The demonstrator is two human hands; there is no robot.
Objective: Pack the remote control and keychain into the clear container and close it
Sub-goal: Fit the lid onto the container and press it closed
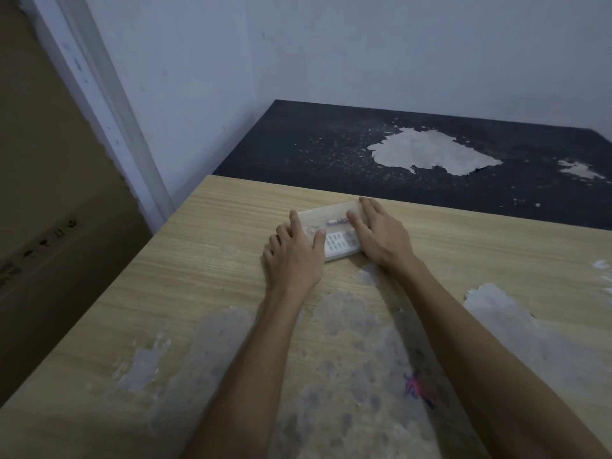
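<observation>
A clear container (326, 214) lies flat on the wooden table (215, 246) near its far edge, with its lid on top. Through the plastic I see the white remote control (337, 243) with rows of buttons, and the keychain (336, 222) beyond it. My left hand (294, 256) rests on the container's left end, thumb on the lid. My right hand (381, 231) presses flat on the right end, fingers spread over the lid. Both hands hide the container's ends.
The table's veneer is worn to grey patches (347, 342) near me, with a red-blue mark (419, 387). Behind it stands a dark surface (331, 150) with peeled pale spots. A white wall and a door frame (109, 111) are at the left.
</observation>
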